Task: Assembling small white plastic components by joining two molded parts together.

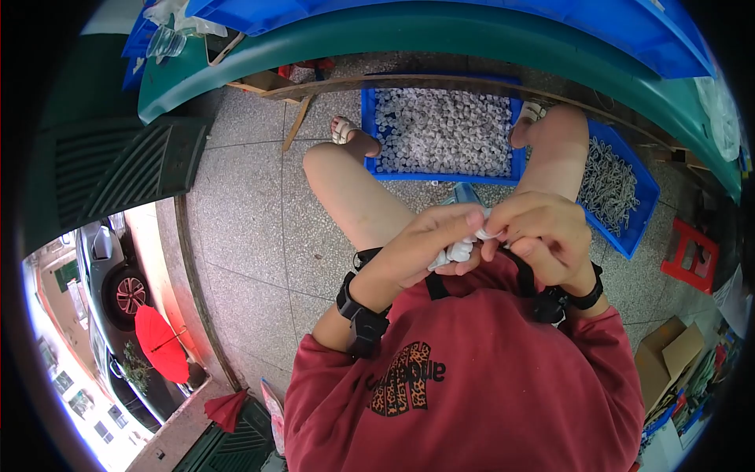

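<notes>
My left hand [432,240] is closed around several small white plastic pieces [459,252], which show between its thumb and fingers. Close beside it, my right hand [550,236] has its fingers bent in a pinch and meets the left at a small white piece [486,234]. Exactly what sits between the right fingertips is partly hidden. Both hands are above my lap, with a black strap and small device on each wrist. Just beyond them, a light-blue object [465,193] is partly covered by the hands.
Between my feet stands a blue tray [368,110] full of small white pieces. To its right, another blue tray [648,193] holds a heap of grey looped parts. A green table edge [409,59] runs across the front. A red stool [692,256] and cardboard box [668,358] are at right.
</notes>
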A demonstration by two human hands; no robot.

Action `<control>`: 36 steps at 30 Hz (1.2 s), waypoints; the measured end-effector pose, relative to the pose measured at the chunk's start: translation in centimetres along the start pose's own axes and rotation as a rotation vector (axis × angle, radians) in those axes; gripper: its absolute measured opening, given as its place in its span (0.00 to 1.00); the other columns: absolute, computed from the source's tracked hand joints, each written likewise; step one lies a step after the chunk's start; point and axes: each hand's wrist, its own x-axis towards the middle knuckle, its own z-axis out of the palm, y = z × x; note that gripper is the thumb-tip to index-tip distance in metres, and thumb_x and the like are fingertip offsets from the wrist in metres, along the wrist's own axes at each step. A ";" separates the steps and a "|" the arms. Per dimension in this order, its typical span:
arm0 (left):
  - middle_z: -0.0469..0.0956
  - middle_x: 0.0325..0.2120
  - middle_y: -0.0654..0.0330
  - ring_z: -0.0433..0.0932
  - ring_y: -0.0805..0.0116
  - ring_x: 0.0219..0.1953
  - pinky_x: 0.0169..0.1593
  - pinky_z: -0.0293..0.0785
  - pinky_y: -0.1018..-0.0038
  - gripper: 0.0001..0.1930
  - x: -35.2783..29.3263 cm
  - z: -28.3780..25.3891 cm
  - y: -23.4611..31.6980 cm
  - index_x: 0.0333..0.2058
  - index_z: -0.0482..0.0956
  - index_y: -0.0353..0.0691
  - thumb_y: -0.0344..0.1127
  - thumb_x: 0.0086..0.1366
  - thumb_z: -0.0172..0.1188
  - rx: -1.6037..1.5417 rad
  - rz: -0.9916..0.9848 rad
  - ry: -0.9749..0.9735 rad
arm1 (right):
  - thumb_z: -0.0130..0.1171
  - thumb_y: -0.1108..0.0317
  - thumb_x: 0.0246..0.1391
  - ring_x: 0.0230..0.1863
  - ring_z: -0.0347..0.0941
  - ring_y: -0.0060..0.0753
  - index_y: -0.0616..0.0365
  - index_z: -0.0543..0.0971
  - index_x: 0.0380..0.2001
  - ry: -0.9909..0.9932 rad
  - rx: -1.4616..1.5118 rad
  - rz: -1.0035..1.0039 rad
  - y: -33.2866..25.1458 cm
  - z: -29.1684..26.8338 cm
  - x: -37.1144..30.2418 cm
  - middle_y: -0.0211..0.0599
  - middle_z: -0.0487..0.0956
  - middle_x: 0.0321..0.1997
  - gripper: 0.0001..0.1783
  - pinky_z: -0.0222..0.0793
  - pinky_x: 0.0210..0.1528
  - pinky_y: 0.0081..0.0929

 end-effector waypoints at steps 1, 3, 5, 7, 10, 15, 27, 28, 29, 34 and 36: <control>0.72 0.26 0.64 0.66 0.82 0.21 0.19 0.56 0.88 0.14 0.0 0.1 0.0 0.40 0.71 0.37 0.41 0.61 0.53 0.063 0.045 0.018 | 0.56 0.76 0.46 0.28 0.72 0.33 0.65 0.72 0.28 0.001 0.001 0.000 0.1 0.1 -0.3 0.44 0.74 0.31 0.05 0.67 0.30 0.22; 0.72 0.28 0.64 0.67 0.82 0.24 0.22 0.59 0.87 0.14 -0.2 0.5 0.2 0.41 0.71 0.37 0.39 0.60 0.54 0.126 0.089 0.038 | 0.51 0.74 0.52 0.29 0.71 0.30 0.65 0.71 0.30 0.307 0.242 0.079 0.5 0.6 -1.0 0.42 0.73 0.29 0.04 0.65 0.29 0.21; 0.73 0.32 0.64 0.69 0.81 0.32 0.32 0.65 0.85 0.16 -0.4 1.2 0.3 0.43 0.71 0.37 0.36 0.57 0.58 0.497 0.331 0.216 | 0.46 0.73 0.55 0.30 0.70 0.28 0.65 0.70 0.32 0.343 0.277 0.076 0.7 0.5 -1.2 0.40 0.72 0.29 0.06 0.65 0.29 0.21; 0.73 0.35 0.64 0.69 0.79 0.38 0.40 0.66 0.82 0.18 -0.4 1.1 0.1 0.44 0.71 0.37 0.32 0.54 0.62 0.577 0.388 0.239 | 0.48 0.74 0.54 0.29 0.70 0.29 0.66 0.71 0.31 0.322 0.112 0.225 0.0 0.3 -1.7 0.41 0.73 0.29 0.05 0.65 0.29 0.21; 0.73 0.36 0.63 0.70 0.77 0.38 0.41 0.66 0.81 0.18 -0.3 1.3 0.0 0.43 0.71 0.36 0.30 0.53 0.62 0.657 0.497 0.255 | 0.51 0.76 0.50 0.27 0.70 0.29 0.66 0.73 0.28 0.273 -0.060 0.200 -0.1 0.8 -1.2 0.41 0.74 0.28 0.04 0.64 0.28 0.20; 0.74 0.36 0.62 0.71 0.76 0.39 0.42 0.67 0.80 0.17 -0.1 1.4 -0.2 0.42 0.72 0.35 0.27 0.52 0.62 0.718 0.605 0.281 | 0.54 0.77 0.48 0.24 0.69 0.28 0.65 0.73 0.27 0.219 -0.164 0.206 -0.2 0.9 -0.8 0.39 0.74 0.25 0.02 0.63 0.26 0.19; 0.74 0.35 0.62 0.71 0.76 0.39 0.42 0.67 0.80 0.18 -0.1 1.9 -0.1 0.42 0.72 0.35 0.27 0.51 0.62 0.723 0.599 0.286 | 0.55 0.78 0.47 0.23 0.69 0.29 0.64 0.73 0.26 0.220 -0.185 0.187 -0.1 0.9 -0.9 0.39 0.73 0.24 0.02 0.62 0.24 0.20; 0.74 0.35 0.62 0.71 0.76 0.39 0.42 0.67 0.80 0.18 -0.1 1.9 -0.1 0.42 0.72 0.35 0.27 0.51 0.62 0.723 0.598 0.287 | 0.55 0.78 0.47 0.23 0.69 0.29 0.64 0.73 0.26 0.221 -0.184 0.188 -0.1 0.9 -0.9 0.39 0.73 0.24 0.02 0.62 0.24 0.20; 0.74 0.35 0.62 0.71 0.76 0.39 0.42 0.67 0.80 0.18 -0.1 1.9 -0.1 0.42 0.72 0.35 0.27 0.51 0.62 0.733 0.596 0.290 | 0.55 0.77 0.46 0.23 0.69 0.29 0.64 0.73 0.26 0.222 -0.211 0.177 0.0 0.9 -0.8 0.39 0.73 0.24 0.02 0.62 0.24 0.20; 0.74 0.34 0.62 0.72 0.76 0.38 0.41 0.67 0.80 0.18 0.0 1.7 -0.1 0.42 0.73 0.35 0.27 0.51 0.63 0.772 0.616 0.313 | 0.55 0.77 0.46 0.24 0.69 0.31 0.64 0.73 0.26 0.216 -0.267 0.161 -0.1 0.9 -0.7 0.38 0.74 0.24 0.03 0.63 0.25 0.22; 0.74 0.33 0.62 0.72 0.76 0.37 0.40 0.67 0.80 0.18 0.0 1.5 -0.2 0.41 0.73 0.36 0.28 0.50 0.63 0.803 0.614 0.317 | 0.55 0.76 0.47 0.24 0.69 0.30 0.64 0.73 0.27 0.148 -0.274 0.189 -0.2 0.6 -0.6 0.39 0.74 0.25 0.03 0.63 0.26 0.22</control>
